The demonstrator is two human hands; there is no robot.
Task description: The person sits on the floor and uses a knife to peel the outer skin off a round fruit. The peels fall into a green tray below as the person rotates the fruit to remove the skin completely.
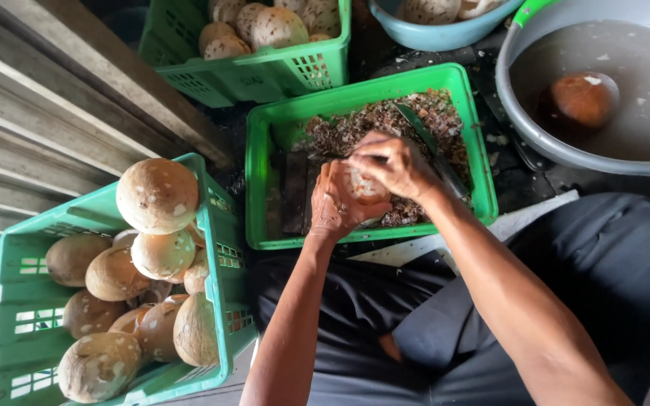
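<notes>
My left hand (334, 203) cups a partly peeled coconut (363, 186), pale with brown patches, over a green crate (483, 173) filled with brown shavings. My right hand (393, 162) lies on top of the coconut and grips a knife whose blade (419, 128) points away over the shavings. Both hands touch the coconut.
A green crate (9, 316) at lower left is heaped with several brown coconuts. Another green crate (265, 75) at the top holds several peeled ones. A grey basin (517, 113) of cloudy water at right holds one coconut (582, 98). A blue bowl (438, 36) sits at the top.
</notes>
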